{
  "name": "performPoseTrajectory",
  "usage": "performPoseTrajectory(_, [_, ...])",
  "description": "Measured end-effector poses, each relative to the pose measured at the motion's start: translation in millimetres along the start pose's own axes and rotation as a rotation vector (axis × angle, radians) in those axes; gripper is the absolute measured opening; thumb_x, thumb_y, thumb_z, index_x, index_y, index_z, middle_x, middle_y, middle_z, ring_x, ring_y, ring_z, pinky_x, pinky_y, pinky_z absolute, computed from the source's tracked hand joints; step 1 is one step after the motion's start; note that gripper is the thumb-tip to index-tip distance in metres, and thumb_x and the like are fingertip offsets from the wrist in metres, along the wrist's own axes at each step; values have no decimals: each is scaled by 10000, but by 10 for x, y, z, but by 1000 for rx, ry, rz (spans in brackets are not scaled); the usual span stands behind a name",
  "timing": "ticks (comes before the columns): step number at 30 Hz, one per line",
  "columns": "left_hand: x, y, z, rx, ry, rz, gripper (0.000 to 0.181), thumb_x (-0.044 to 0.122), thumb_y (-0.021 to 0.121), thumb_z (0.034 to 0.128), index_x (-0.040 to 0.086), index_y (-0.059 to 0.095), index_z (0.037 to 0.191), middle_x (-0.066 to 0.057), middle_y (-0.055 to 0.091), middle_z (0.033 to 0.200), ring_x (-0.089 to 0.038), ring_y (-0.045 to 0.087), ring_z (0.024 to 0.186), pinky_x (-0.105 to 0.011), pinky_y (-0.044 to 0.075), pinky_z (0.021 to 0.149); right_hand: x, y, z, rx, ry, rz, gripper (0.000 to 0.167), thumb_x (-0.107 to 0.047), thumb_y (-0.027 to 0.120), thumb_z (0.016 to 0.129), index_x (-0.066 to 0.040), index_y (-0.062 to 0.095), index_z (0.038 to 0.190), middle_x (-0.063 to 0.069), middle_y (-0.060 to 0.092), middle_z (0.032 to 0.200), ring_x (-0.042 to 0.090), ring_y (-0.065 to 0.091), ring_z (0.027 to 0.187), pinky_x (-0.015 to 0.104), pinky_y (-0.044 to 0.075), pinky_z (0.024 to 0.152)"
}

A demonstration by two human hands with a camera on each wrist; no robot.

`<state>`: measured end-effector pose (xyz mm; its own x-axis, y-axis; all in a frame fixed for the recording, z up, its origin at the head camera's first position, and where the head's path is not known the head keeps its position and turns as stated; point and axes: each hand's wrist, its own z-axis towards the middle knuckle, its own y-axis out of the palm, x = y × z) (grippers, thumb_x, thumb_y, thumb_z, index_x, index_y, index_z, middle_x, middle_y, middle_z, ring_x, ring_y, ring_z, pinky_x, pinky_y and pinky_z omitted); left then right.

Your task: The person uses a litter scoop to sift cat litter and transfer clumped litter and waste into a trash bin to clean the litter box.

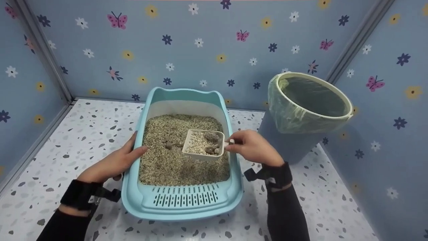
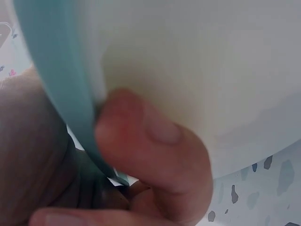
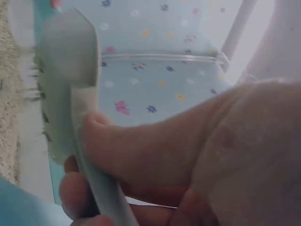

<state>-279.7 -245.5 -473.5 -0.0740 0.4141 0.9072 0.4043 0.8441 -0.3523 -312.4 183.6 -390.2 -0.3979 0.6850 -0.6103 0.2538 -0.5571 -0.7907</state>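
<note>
A blue litter box with a perforated front ledge holds grainy cat litter. My left hand grips its left rim, thumb over the inside; in the left wrist view a curled finger presses the white outer wall below the rim. My right hand pinches the handle of a white litter scoop held level above the litter, near the right wall. Pale litter and several dark clumps lie in the scoop. One dark clump rests on the litter to its left. The right wrist view shows the scoop from behind.
A tall bin lined with a pale, translucent bag stands to the right, its mouth uncovered. Patterned panels enclose the back and both sides. Beneath everything lies a speckled white surface.
</note>
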Motion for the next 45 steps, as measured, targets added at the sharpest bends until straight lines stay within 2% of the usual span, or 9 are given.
performPoseTrajectory(4, [-27, 9, -7, 13, -6, -2, 862, 637, 495, 1152, 575, -147, 1723, -149, 622, 761, -140, 466, 461, -264, 376, 392, -4, 15, 31, -30, -37, 29, 164, -293, 785, 1060, -157, 802, 969, -51, 612, 777, 135, 542, 689, 349, 496, 656])
performPoseTrajectory(9, [-65, 28, -13, 14, -20, -4, 850, 633, 496, 1153, 590, -137, 1719, -134, 604, 740, -130, 421, 457, -254, 360, 398, 29, -9, 2, 19, -43, 18, 131, -215, 807, 1040, -177, 790, 916, -59, 576, 732, 138, 508, 648, 350, 457, 623])
performPoseTrajectory(14, [-75, 30, -26, 12, -21, -6, 838, 625, 481, 1161, 581, -138, 1724, -124, 580, 748, -132, 403, 464, -260, 357, 403, 37, 29, 33, -38, -75, 24, 172, -302, 771, 1072, -157, 799, 984, -65, 587, 769, 126, 532, 686, 342, 481, 654])
performPoseTrajectory(19, [-62, 20, -16, 0, -25, 3, 850, 626, 469, 1164, 547, -161, 1730, -99, 536, 741, -126, 367, 462, -264, 350, 409, 42, -18, -62, -8, -37, -4, 126, -235, 795, 1052, -175, 788, 942, -51, 578, 748, 141, 517, 652, 352, 464, 618])
performPoseTrajectory(23, [-58, 17, -5, -3, -35, 4, 862, 636, 473, 1159, 549, -171, 1726, -118, 565, 753, -135, 416, 469, -263, 364, 409, 36, 63, -15, -39, -51, -2, 231, -301, 774, 1072, -190, 726, 875, -73, 540, 733, 115, 499, 648, 338, 467, 616])
performPoseTrajectory(29, [-43, 30, 1, -7, -31, 0, 847, 638, 487, 1154, 594, -146, 1715, -123, 582, 757, -135, 424, 473, -253, 362, 410, 45, 33, -58, 2, -24, -31, 167, -267, 795, 1051, -172, 777, 915, -46, 577, 737, 143, 516, 640, 353, 463, 600])
performPoseTrajectory(33, [-45, 27, -3, -5, -30, 5, 855, 645, 488, 1151, 581, -146, 1721, -93, 550, 722, -123, 387, 463, -249, 348, 406, 22, 43, -27, -41, -43, -11, 202, -315, 774, 1068, -175, 772, 923, -66, 574, 750, 120, 520, 662, 348, 483, 629])
performPoseTrajectory(38, [-48, 21, 8, -2, -18, 15, 857, 634, 488, 1156, 561, -144, 1730, -110, 569, 732, -124, 410, 463, -250, 358, 402, -9, 13, -68, -21, -10, -12, 169, -268, 796, 1051, -171, 781, 914, -48, 568, 731, 137, 515, 642, 349, 468, 597])
performPoseTrajectory(45, [-47, 15, 16, -11, -16, -8, 830, 622, 484, 1161, 609, -139, 1711, -114, 569, 739, -128, 407, 465, -251, 353, 406, -15, 11, -40, -47, -38, -5, 203, -283, 775, 1068, -162, 769, 904, -63, 550, 728, 123, 501, 637, 336, 452, 594])
